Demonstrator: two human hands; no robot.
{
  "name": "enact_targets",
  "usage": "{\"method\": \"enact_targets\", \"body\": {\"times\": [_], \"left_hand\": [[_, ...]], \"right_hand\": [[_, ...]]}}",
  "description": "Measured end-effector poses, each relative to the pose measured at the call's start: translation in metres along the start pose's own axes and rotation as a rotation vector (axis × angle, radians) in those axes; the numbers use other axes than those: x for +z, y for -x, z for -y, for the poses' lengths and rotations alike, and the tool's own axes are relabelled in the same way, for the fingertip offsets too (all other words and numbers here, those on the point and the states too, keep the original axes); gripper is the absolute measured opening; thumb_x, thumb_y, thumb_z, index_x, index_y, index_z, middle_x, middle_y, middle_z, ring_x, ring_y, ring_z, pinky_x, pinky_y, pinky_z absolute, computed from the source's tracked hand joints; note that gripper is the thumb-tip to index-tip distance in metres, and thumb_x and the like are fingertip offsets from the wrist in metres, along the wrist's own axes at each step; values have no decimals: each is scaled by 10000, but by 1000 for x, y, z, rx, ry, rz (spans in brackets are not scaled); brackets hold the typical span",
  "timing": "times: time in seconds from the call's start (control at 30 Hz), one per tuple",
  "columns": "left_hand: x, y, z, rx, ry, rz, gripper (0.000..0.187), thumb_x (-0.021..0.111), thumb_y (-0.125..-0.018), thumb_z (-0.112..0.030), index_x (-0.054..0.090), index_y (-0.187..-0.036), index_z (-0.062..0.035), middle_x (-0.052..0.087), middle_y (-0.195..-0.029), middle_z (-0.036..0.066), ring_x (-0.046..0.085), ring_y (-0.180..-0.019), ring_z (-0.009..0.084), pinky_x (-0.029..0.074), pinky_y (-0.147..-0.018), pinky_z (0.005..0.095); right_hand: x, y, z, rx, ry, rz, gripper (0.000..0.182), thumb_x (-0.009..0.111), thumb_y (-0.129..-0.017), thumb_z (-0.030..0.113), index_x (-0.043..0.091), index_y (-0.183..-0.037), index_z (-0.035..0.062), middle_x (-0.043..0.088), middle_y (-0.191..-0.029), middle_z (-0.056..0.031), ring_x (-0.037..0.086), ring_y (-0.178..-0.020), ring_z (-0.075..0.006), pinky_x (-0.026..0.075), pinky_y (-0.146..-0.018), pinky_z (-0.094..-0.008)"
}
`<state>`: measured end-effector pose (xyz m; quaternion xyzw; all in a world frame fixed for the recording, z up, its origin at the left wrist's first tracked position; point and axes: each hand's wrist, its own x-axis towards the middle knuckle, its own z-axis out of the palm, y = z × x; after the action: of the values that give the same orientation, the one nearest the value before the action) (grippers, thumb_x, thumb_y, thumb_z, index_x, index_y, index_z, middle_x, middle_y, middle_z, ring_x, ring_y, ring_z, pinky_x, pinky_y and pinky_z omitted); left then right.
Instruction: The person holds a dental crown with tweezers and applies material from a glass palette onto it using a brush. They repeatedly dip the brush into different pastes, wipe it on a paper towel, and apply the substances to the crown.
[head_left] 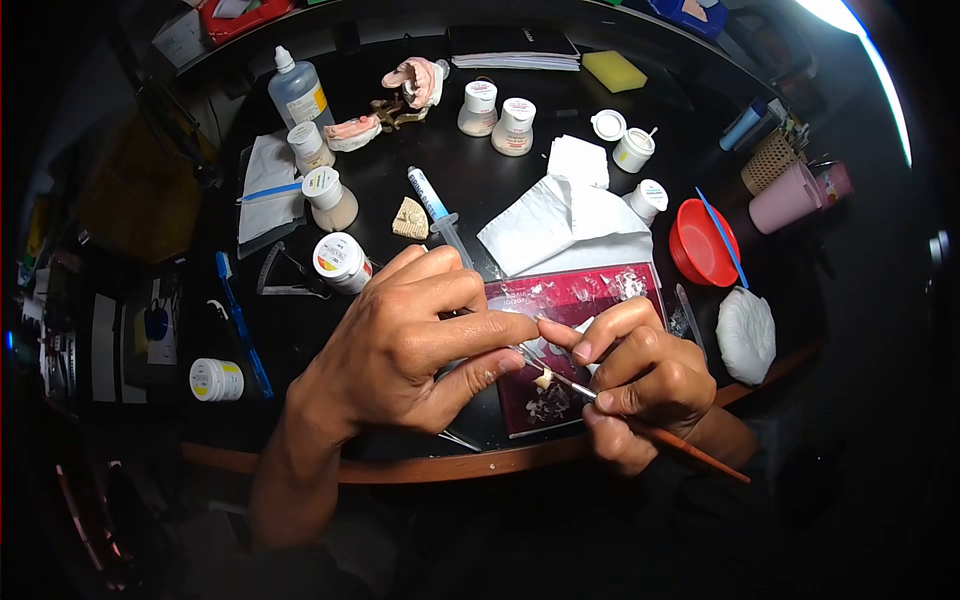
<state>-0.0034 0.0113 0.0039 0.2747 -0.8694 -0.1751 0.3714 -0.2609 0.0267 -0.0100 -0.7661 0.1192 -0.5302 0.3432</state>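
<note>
My left hand [420, 345] is closed in a pinch on metal tweezers [459, 439], whose rear end shows below the palm. Right by their tips is a small cream-coloured tooth crown [543, 379]. My right hand [645, 385] grips a fine brush [690, 453] with a reddish-brown handle, its bristles reaching the crown. Part of something white shows between the right fingers. Index fingertips of both hands come close together above the crown. Beneath them lies a dark red pad [520, 405] strewn with white shavings.
Folded white tissue [570, 225] lies behind the pad. A labelled syringe [430, 195] and a tooth model piece [410, 218] are beyond my left hand. Powder jars [330, 198] stand at left, a red bowl [703, 243] at right. Dental casts [415, 82] sit at the back.
</note>
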Motion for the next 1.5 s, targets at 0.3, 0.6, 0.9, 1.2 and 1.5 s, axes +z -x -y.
{"method": "enact_targets", "body": {"times": [0.3, 0.6, 0.9, 1.2, 1.5], "left_hand": [[4, 1, 2, -24, 25, -18, 212, 781, -928, -194, 831, -1115, -109, 499, -659, 24, 468, -622, 189, 383, -593, 353], [3, 1, 0, -48, 27, 0, 172, 776, -940, -199, 831, -1076, -111, 482, -609, 25, 474, -569, 197, 378, -552, 359], [4, 2, 0, -55, 12, -6, 177, 790, -915, -196, 832, -1064, -110, 512, -629, 29, 493, -583, 196, 396, -565, 356], [4, 1, 1, 12, -37, -29, 250, 819, -872, -194, 839, -1114, -135, 533, -719, -9, 486, -696, 177, 362, -669, 350], [4, 1, 2, 9, -53, -17, 247, 818, -873, -211, 842, -1110, -148, 516, -707, -17, 492, -691, 168, 350, -661, 346]], "right_hand": [[0, 4, -9, 89, -157, -110, 152, 649, -743, -95, 595, -844, 5, 621, -804, -111, 656, -983, -306, 650, -954, -534], [4, 5, -10, 120, -203, -117, 156, 662, -773, -108, 590, -858, 0, 623, -817, -114, 645, -995, -296, 647, -974, -523], [4, 5, -10, 126, -198, -98, 165, 636, -764, -130, 602, -865, -4, 617, -818, -112, 638, -1002, -290, 643, -984, -531], [-2, 1, -7, 22, -106, -25, 164, 644, -711, -97, 611, -842, -4, 613, -805, -115, 645, -998, -311, 637, -980, -565], [-1, 2, -6, 32, -84, -42, 151, 650, -688, -78, 610, -808, 4, 617, -767, -106, 652, -966, -316, 644, -948, -549]]}}
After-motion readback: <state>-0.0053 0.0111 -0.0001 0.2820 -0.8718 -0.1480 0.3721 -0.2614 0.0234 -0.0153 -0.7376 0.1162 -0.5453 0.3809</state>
